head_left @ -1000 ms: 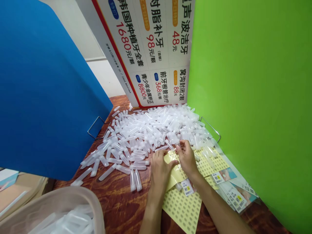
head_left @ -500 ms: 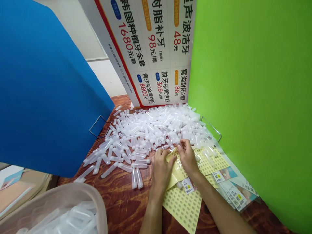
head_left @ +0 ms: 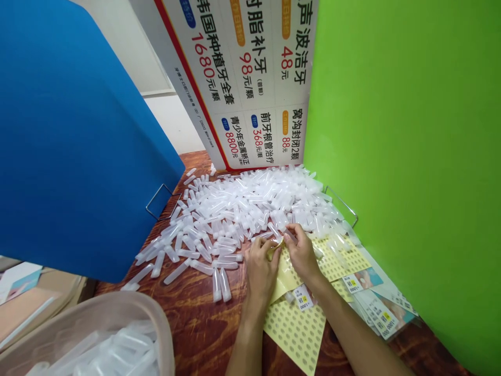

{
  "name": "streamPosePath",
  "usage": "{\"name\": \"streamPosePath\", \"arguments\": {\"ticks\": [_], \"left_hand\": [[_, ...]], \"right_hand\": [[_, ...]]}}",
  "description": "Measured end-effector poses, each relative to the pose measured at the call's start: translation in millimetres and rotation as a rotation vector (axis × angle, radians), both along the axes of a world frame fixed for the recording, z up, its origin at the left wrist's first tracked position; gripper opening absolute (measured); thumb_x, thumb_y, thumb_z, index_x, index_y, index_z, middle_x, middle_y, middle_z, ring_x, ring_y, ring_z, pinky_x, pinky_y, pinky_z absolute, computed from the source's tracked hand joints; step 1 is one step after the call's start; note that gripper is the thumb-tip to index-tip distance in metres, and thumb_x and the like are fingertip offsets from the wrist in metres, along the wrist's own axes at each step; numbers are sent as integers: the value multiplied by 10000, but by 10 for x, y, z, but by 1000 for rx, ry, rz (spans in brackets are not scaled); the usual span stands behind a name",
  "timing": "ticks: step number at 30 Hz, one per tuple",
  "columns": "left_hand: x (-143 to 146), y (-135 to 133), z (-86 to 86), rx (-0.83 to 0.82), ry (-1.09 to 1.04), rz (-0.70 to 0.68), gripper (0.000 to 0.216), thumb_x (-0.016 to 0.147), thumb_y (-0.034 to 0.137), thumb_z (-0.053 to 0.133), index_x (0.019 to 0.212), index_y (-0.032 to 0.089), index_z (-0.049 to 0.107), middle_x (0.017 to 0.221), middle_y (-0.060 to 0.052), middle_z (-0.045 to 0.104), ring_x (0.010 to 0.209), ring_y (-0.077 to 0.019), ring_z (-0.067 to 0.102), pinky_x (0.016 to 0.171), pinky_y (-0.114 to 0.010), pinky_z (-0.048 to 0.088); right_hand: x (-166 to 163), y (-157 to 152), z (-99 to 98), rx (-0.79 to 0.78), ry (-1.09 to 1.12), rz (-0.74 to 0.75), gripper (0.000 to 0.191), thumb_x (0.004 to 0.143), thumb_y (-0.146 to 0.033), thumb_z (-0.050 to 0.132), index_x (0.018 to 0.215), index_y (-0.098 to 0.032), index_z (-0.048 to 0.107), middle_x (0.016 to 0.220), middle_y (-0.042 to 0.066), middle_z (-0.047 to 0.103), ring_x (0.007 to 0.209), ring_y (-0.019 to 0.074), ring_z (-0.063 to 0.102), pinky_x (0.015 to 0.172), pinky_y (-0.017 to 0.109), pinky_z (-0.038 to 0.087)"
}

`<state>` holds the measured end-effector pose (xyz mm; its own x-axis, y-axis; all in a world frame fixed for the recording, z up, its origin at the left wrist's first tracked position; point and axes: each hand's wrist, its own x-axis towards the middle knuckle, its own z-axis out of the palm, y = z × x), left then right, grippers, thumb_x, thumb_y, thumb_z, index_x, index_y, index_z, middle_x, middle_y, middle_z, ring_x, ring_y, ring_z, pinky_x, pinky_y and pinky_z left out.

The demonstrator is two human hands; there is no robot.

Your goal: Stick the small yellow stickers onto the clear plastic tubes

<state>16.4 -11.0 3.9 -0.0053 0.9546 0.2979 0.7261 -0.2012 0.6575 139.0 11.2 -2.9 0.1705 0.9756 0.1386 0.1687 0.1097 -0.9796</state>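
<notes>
My left hand (head_left: 261, 269) is closed on the edge of a yellow sticker sheet (head_left: 285, 279), which curls up between thumb and fingers. My right hand (head_left: 302, 256) is close beside it, thumb and fingers pinched around a translucent plastic tube (head_left: 290, 235) that is partly hidden. Under my wrists lies another yellow sticker sheet (head_left: 299, 334) with rows of small dark oval stickers. More dotted sheet (head_left: 358, 259) spreads to the right of my right hand. Just beyond my fingers begins a large heap of clear, capped plastic tubes (head_left: 250, 201).
A translucent tub (head_left: 162, 324) holding more tubes stands at the lower left. Blue (head_left: 86, 146), white printed (head_left: 250, 104) and green (head_left: 403, 146) boards stand around the wooden table (head_left: 203, 324). Packaged sheets (head_left: 381, 316) with printed labels lie at the right, by the green board.
My left fingers have bent the edge of the sticker sheet further over. The right hand stays almost in place beside it, and the view has shifted slightly.
</notes>
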Motion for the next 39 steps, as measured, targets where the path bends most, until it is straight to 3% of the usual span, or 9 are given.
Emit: {"name": "streamPosePath", "arguments": {"ticks": [9,21,26,31,39], "left_hand": [[2,22,-1,70,-1,14,124,930,187,620,1032,217,685,1023,-43,696,976,-239,632,927,-423,404],[31,82,59,83,11,70,84,878,175,663,849,216,730,917,-32,724,923,-247,632,894,-429,387],[2,117,59,8,-225,100,91,828,187,678,784,218,751,872,-36,709,910,-232,638,853,-378,450],[-47,142,-14,36,-536,152,160,868,320,668,862,192,763,878,-47,710,821,-191,643,754,-309,485],[-62,79,33,165,-613,188,207,886,383,684,953,195,736,904,-37,686,790,-168,619,700,-267,483]], "right_hand": [[-8,5,-29,-13,-20,4,222,904,-361,527,1049,-211,601,1071,90,681,1037,274,646,898,420,517],[4,17,-37,34,-48,-1,208,883,-349,542,1016,-203,606,1028,96,690,978,279,655,864,420,516],[-4,-6,-22,48,-12,45,196,896,-332,542,1035,-205,599,1027,86,685,980,265,653,873,405,512],[14,-22,31,48,34,175,209,919,-369,554,1045,-211,606,1043,80,674,992,263,640,871,394,502],[33,-44,57,23,117,360,231,950,-417,565,1081,-239,632,1060,43,671,1011,238,635,885,358,494]]}}
